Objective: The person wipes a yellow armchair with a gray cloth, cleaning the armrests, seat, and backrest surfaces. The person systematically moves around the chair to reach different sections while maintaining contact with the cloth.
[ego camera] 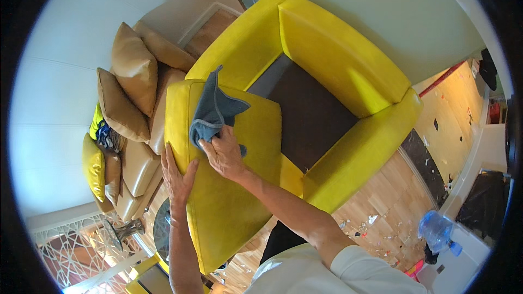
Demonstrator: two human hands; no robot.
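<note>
My right hand (pixel 224 153) grips a grey-blue cloth (pixel 210 110), bunched against the face of a yellow leather-like seat cushion (pixel 233 196). Part of the cloth sticks up in a pointed fold, and a bit of it shows beyond my knuckles. Along the cushion's left edge lies my left hand (pixel 179 175), fingers spread and thumb on the cushion's face, holding nothing within it. The cushion is tilted against the front of a yellow armchair (pixel 347 49), whose dark seat base (pixel 310 114) is uncovered.
A tan sofa (pixel 141 167) with several pillows (pixel 135 65) stands at the left against a white wall. Scraps litter the wooden floor (pixel 376 216) at the lower right, near a blue water bottle (pixel 437 230). A dark round table (pixel 162 224) and another yellow chair (pixel 151 277) are at the lower left.
</note>
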